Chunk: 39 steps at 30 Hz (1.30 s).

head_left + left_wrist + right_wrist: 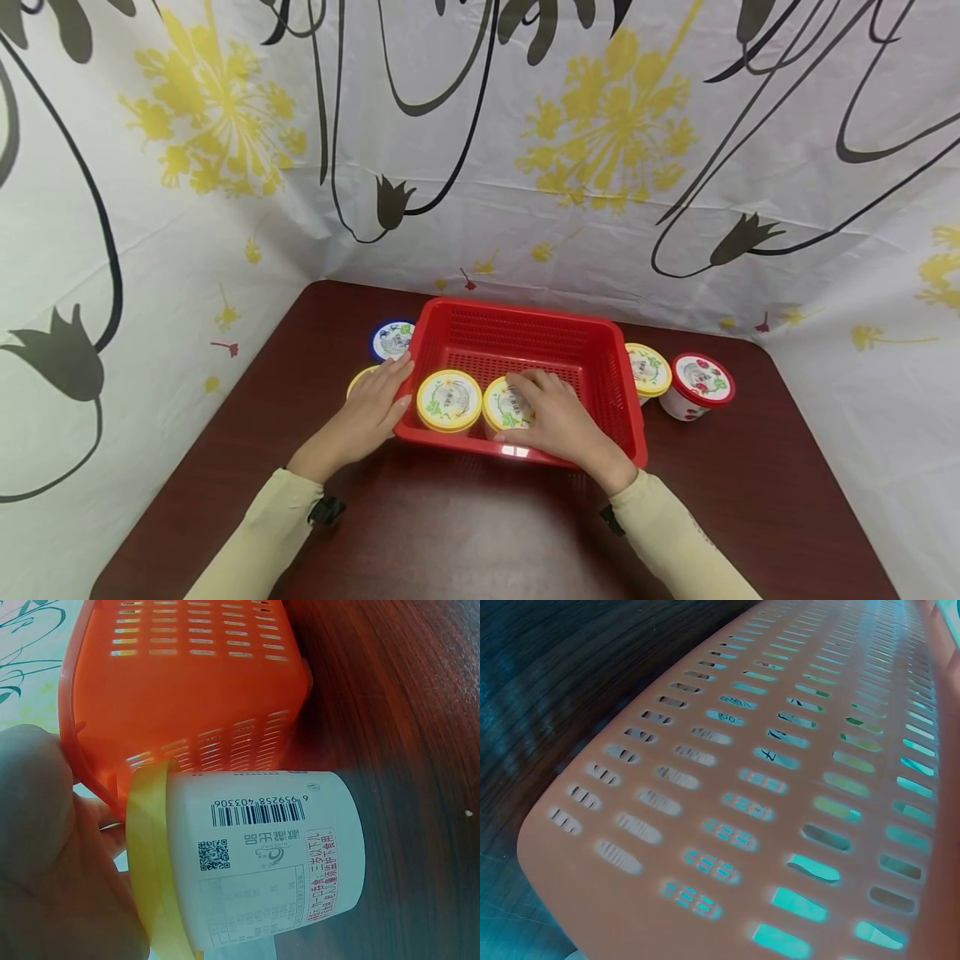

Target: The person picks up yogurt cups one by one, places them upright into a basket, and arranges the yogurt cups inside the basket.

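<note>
Red plastic makes the basket [517,329]. Head view: my right hand [555,417] grasps one yellow-lidded tub [507,404] inside, at six o'clock. My left hand [371,412], fingers straight, rests at the nine o'clock rim; too much pressing could tilt it. Left wrist: another yellow-lidded tub [259,851], outside, basket at its twelve o'clock; a push might topple it. Right wrist: only slotted wall [720,780], hand unseen.
</note>
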{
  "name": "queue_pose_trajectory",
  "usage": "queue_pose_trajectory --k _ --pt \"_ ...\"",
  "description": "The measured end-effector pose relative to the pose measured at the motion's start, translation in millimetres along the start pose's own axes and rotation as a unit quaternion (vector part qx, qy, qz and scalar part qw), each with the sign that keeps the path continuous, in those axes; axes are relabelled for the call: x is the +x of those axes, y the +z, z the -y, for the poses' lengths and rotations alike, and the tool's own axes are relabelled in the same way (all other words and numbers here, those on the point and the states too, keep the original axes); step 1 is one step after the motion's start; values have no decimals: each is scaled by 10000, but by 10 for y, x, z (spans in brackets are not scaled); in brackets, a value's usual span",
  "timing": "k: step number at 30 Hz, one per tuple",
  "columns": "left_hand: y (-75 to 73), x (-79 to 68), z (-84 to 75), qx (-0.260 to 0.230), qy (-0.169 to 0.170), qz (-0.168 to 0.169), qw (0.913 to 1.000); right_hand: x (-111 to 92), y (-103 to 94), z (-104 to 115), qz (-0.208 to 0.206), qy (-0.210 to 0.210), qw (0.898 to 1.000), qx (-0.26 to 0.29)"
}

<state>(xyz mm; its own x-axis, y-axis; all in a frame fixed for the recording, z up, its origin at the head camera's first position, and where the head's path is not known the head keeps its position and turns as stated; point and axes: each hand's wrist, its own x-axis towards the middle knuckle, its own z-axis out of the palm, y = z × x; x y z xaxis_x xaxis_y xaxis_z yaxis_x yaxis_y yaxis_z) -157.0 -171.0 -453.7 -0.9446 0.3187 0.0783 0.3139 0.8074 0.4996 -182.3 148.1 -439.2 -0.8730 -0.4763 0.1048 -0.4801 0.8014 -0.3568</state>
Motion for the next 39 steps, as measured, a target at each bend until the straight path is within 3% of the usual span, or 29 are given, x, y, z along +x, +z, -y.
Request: queue_pose_trajectory --k 19,27,39 --pt "-7 4 -21 29 -26 9 10000 -55 -82 -24 -119 7 9999 -111" --pt "-6 4 -27 20 -25 5 10000 -177 -273 -156 -282 237 9993 77" --pt "6 -1 -3 45 101 17 9999 -395 -564 -467 -869 624 9942 125"
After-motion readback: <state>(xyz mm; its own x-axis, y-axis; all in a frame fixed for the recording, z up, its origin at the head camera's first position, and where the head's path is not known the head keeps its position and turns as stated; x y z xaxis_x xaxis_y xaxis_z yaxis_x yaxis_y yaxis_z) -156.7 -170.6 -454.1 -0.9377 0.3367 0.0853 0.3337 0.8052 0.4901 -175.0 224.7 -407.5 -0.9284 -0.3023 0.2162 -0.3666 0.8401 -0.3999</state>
